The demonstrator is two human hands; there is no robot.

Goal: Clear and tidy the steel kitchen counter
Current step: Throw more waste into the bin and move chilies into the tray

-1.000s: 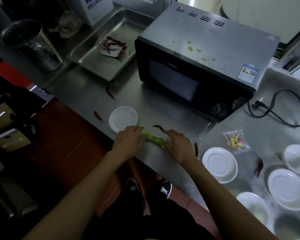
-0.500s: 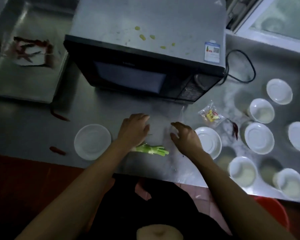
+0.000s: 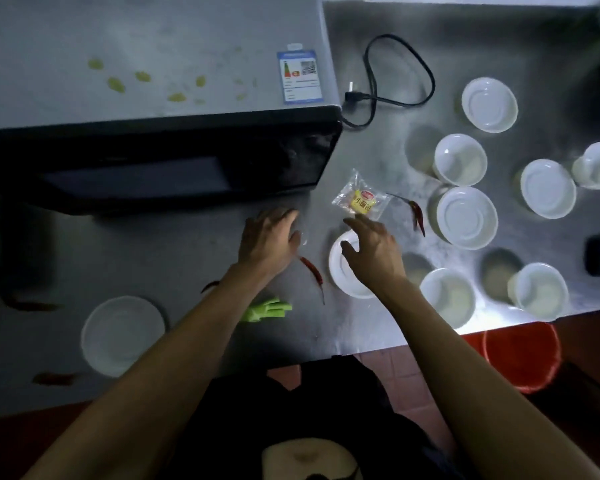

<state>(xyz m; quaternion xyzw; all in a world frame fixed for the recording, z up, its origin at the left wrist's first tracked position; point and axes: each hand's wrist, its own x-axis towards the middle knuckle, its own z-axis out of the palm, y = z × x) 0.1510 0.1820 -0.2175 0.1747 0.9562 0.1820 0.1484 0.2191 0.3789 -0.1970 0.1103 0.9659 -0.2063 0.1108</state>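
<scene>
- Now, the left hand [image 3: 269, 239] is low over the worktop [image 3: 174, 258], fingers loosely spread, fingertips at a clear plastic scrap [image 3: 303, 235] just in front of the microwave; whether it has actually pinched that film I cannot tell.
- The right hand [image 3: 373, 252] hovers fingers wide, holding nothing, above a white saucer [image 3: 340, 271] and reaching toward the snack packet [image 3: 361, 201] just beyond its fingertips.
- Risk here: a quick grab for the packet could drag the wrist across that saucer and knock it toward the near edge, where there's only floor and a red bucket [image 3: 520, 355] below.
- Between the two hands lies a red chilli [image 3: 312, 271]; a careless sweep could flick it off the edge rather than gather it.
- Behind the left wrist, nearer the body, sits the green vegetable piece [image 3: 267, 309], easy to nudge with the forearm.
- Further left of that hand, another white dish [image 3: 122, 336] and more chillies, blurred in shadow.
- Right of the right hand, a second chilli [image 3: 418, 213] beside a large saucer [image 3: 466, 218], then a crowd of white bowls [image 3: 459, 159], close together, so they could clink if anything slides.
- Farthest out, the microwave [image 3: 153, 81] blocks the back, its black cable [image 3: 395, 81] trailing loose on the steel: a snag waiting.
</scene>
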